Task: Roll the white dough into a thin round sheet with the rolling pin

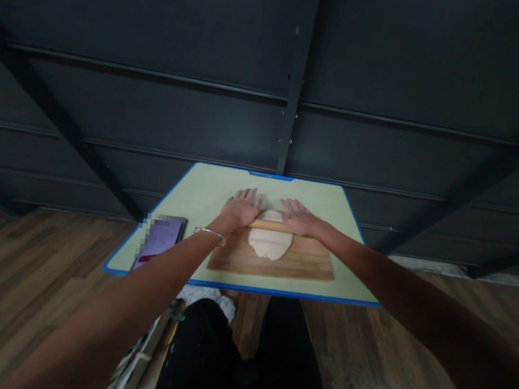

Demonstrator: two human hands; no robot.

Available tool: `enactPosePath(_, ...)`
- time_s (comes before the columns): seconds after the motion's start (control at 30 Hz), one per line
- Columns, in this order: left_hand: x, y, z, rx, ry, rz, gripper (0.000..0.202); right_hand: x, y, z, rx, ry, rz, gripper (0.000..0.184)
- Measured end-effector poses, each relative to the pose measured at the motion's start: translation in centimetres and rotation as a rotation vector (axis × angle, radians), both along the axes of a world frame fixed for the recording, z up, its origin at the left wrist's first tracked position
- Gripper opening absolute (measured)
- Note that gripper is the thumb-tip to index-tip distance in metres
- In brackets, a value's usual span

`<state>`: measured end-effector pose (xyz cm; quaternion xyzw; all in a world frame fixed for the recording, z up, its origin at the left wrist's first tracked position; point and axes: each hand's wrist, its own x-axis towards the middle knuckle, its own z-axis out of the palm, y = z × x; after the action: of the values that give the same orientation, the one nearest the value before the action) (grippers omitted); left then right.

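Note:
A flat, pale round of dough (270,244) lies on a wooden board (310,265). Across the dough rests a light wooden rolling pin (271,225). The palm of my left hand (241,207) lies over the pin's left end, its fingers stretched forward and spread. On the opposite end is my right hand (300,217), also flat with outstretched fingers. Both palms press on the pin without the fingers wrapping round it. My hands hide the pin's two ends, and the dough shows on both sides of the pin.
The board sits on a pale yellow-green tabletop (213,182) with a blue rim. A phone or tablet (162,239), partly pixelated, lies at the left. Dark metal panels (193,117) stand behind the table. Beneath it, white crumpled material (222,303) shows near my legs.

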<state>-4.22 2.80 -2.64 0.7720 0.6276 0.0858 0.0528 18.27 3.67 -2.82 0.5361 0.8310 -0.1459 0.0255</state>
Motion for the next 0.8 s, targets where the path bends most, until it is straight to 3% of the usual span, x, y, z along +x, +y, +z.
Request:
enactPosePath(0.33,0.5,-4.7,0.8,-0.017,0.045,0.053,0.061,0.9,1.1,1.7,-0.055,0.138,0.558,0.067)
enactPosePath(0.5,0.6,-5.7,0.7,0.037,0.035,0.079,0.06,1.1,0.9,2.1,-0.119,0.185,0.562,0.068)
enactPosePath(0.63,0.7,-6.1,0.5,0.056,0.037,0.076,0.059,1.8,-0.6,1.6,-0.086,0.25,0.609,0.074)
enactPosePath(0.8,0.7,-6.6,0.0,0.129,0.046,0.052,0.06,2.4,-2.2,0.8,-0.037,0.364,0.568,0.073)
